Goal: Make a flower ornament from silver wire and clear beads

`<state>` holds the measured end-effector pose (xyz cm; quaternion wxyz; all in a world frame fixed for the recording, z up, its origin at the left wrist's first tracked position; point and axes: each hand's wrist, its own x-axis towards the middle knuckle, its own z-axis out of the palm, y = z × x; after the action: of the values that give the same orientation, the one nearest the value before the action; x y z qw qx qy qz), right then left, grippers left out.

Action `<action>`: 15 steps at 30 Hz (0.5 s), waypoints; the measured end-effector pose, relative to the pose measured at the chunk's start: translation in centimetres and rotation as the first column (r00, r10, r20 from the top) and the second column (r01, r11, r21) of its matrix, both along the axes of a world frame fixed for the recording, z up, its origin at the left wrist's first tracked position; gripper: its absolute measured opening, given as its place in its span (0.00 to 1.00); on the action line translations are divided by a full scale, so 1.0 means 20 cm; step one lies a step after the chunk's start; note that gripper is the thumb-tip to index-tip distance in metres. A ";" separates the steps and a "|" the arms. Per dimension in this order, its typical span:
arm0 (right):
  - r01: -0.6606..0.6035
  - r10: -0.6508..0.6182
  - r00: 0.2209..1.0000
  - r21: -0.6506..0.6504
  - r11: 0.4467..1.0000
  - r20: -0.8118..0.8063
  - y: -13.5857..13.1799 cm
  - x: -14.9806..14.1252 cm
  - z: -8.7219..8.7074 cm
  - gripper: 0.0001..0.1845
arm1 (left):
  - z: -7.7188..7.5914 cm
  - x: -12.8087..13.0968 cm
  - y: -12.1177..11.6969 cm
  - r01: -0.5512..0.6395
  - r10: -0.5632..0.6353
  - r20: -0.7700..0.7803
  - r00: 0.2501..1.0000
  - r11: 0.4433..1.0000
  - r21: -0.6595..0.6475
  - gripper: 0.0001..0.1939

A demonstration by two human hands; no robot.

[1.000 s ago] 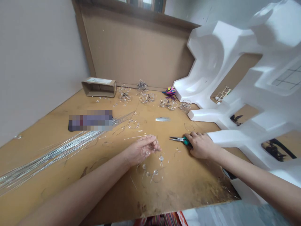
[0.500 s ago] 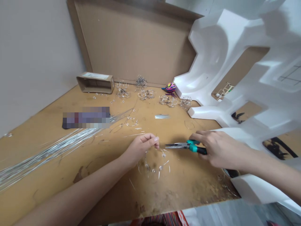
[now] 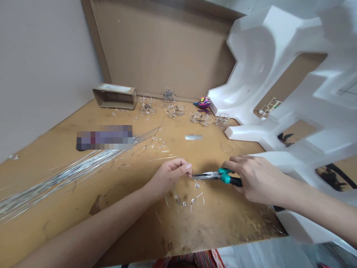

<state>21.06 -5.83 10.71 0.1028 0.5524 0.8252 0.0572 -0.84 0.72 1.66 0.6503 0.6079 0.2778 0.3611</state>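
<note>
Teal and black on the handles of the pliers (image 3: 227, 179), with silver at the tips. Clear, glassy sparkle on the beaded wire ring (image 3: 184, 199). Bright silver across the wire bundle (image 3: 64, 182). Mustard tan on the tabletop (image 3: 223, 219), blotched with dark brown scuffs near the front edge. Plain brown on the cardboard box (image 3: 115, 100), with a white label along the top. Duller brown on the cardboard panel (image 3: 164, 48) at the back. Pink, blue and yellow swirls on the small toy (image 3: 204, 102). Pure white on the foam packing (image 3: 267, 67). Pale grey on the wall (image 3: 47, 74). Red, orange and dark stripes on the cloth (image 3: 189, 260) below the table edge.
</note>
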 end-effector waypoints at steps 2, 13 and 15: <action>0.008 -0.008 1.000 -0.007 1.000 -0.004 0.00 0.00 0.00 0.10 | 0.00 0.00 0.00 0.002 -0.002 -0.005 1.000 1.000 -0.001 0.12; 0.091 -0.095 0.995 -0.086 0.992 -0.040 -0.01 -0.01 -0.01 0.05 | -0.01 0.00 0.00 -0.012 0.012 0.014 1.000 1.000 -0.009 0.12; 0.125 -0.130 0.991 -0.109 0.986 -0.041 -0.01 -0.01 -0.01 0.04 | -0.01 0.00 0.00 -0.023 0.023 -0.001 1.000 1.000 -0.002 0.12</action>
<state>20.85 -6.06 10.43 0.1158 0.5989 0.7923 -0.0068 -0.82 0.74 1.55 0.6467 0.6040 0.2854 0.3681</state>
